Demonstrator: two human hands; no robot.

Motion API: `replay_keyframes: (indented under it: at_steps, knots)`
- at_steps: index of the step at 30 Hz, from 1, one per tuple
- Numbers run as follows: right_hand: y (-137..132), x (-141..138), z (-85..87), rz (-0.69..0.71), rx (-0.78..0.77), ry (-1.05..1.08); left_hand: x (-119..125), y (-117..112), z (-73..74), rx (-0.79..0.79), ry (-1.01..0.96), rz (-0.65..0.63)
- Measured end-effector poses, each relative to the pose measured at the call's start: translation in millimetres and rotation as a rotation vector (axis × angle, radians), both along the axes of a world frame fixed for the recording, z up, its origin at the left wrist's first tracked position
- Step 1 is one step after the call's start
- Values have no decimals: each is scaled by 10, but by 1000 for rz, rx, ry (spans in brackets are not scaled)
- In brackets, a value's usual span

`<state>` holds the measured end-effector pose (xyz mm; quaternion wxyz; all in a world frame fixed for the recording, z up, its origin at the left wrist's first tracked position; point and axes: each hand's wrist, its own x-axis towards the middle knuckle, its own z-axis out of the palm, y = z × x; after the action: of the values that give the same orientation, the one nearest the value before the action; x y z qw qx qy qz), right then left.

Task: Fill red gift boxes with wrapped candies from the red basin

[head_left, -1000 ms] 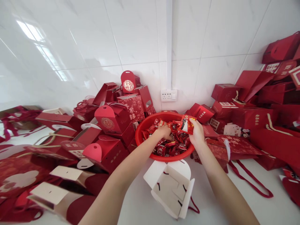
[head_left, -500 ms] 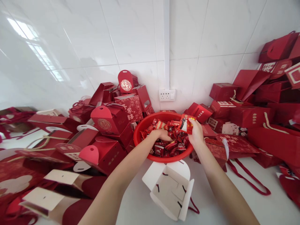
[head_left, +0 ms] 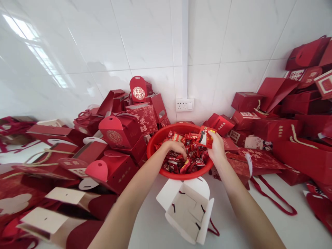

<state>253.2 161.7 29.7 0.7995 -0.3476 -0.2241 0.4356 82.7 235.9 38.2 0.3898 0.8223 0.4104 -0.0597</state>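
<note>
A round red basin (head_left: 155,145) full of small red candy packets (head_left: 193,162) stands on the white surface by the wall. My left hand (head_left: 175,148) reaches into it, fingers curled down among the packets; whether it grips one is hidden. My right hand (head_left: 216,148) hovers over the basin's right rim and pinches a red sachet with a picture on it (head_left: 205,137). Just in front of the basin lies an open gift box (head_left: 188,209), white inside, its flaps spread.
Red gift boxes (head_left: 120,129) and red paper bags (head_left: 298,152) are piled left and right of the basin along the tiled wall. A wall socket (head_left: 184,104) sits behind the basin. Opened boxes with white flaps (head_left: 46,218) lie at the lower left.
My left hand has drawn back a little toward me inside the basin, its fingers curling down into the packets. My right hand still holds the sachet in nearly the same spot.
</note>
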Motion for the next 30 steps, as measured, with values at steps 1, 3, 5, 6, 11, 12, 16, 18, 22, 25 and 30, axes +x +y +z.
replay_keyframes:
  at_steps: [1, 3, 5, 6, 11, 12, 16, 18, 22, 25, 30]
  knots:
    - [-2, -1, 4, 1, -3, 4, -29, 0, 23, 2, -40, 4]
    - [-6, -3, 9, 4, -6, 9, -86, 5, 64, 10, -121, 23]
    - [-8, -2, 11, 5, -8, 13, -133, 16, 89, 27, -195, 48]
    - [-10, -2, 11, 5, -8, 13, -149, 24, 94, 38, -224, 59]
    - [-15, -1, 11, 11, -4, 1, -162, 72, 56, 83, -247, 69]
    - [-15, -3, 12, 10, -4, 1, -158, 81, 40, 87, -232, 62]
    - [-17, -18, 31, -1, -11, 10, -154, 102, -12, 88, -149, 44]
    - [-22, -26, 43, -6, -15, 17, -158, 101, -21, 92, -108, 44]
    - [-31, -37, 59, -9, -19, 24, -157, 74, 2, 94, -36, 22]
    - [-33, -40, 59, -8, -19, 22, -136, 36, 30, 93, 5, -20]
    - [-36, -36, 55, 5, -17, 7, -81, -26, 54, 94, 40, -73]
